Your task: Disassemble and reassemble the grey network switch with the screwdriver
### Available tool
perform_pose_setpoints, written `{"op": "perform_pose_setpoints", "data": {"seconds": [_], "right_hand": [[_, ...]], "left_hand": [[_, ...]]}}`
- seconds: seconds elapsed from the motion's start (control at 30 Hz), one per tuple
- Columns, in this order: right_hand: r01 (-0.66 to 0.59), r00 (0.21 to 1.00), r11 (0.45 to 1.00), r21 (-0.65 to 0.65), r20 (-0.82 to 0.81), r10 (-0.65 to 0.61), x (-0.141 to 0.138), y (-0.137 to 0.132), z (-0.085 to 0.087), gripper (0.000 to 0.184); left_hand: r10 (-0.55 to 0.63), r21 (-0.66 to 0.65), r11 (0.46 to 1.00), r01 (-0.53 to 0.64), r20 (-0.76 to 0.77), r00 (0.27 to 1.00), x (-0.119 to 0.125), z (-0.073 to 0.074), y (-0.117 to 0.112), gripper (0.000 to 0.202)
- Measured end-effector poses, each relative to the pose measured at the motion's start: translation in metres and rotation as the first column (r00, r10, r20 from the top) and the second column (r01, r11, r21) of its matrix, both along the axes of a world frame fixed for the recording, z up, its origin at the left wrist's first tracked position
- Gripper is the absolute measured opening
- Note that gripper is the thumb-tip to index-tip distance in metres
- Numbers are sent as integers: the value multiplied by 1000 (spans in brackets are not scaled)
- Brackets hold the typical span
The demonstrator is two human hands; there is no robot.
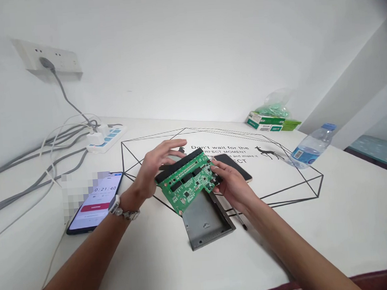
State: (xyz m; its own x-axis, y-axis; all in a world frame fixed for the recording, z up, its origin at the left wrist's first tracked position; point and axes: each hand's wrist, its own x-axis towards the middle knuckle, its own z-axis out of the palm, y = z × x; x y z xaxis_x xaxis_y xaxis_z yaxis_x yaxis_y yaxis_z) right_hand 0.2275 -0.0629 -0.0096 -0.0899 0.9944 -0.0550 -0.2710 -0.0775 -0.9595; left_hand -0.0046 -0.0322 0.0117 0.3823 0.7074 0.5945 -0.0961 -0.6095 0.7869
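Observation:
My right hand [231, 182] pinches the right end of a green circuit board [191, 185], which is tilted and raised above the table. Black strips run along the board's far edge and across its middle. At the board's left end is my left hand [160, 165], its fingers stretched out over the far edge; whether the palm touches the board I cannot tell. Below the board lies an open grey casing [207, 225], its far part hidden. A thin screwdriver-like tool [241, 220] rests beside the casing, partly covered by my right wrist.
A dark flat device [236, 165] lies behind my right hand. Left of my left arm is a phone [98, 200] showing a timer. A power strip [108, 140] with cables stands at the back left. A water bottle [314, 147] and small boxes [266, 121] are at the right.

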Motion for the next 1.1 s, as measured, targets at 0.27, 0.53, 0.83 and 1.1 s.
{"op": "perform_pose_setpoints", "data": {"seconds": [0.27,0.53,0.83,1.1], "right_hand": [[17,997,998,57,70,-21,-2,1,-4,34],[-240,964,922,303,182,191,-14,-23,7,60],[-232,888,905,357,457,47,-22,-33,-6,75],[-194,899,897,396,438,1,-20,-30,-4,52]], "left_hand": [[-26,-415,900,-133,-356,934,1,-13,13,45],[146,-291,931,-219,-251,957,7,-22,17,40],[-14,-274,962,-3,-63,998,25,-31,6,25],[7,-290,957,-23,-56,998,20,-26,10,30]]}}
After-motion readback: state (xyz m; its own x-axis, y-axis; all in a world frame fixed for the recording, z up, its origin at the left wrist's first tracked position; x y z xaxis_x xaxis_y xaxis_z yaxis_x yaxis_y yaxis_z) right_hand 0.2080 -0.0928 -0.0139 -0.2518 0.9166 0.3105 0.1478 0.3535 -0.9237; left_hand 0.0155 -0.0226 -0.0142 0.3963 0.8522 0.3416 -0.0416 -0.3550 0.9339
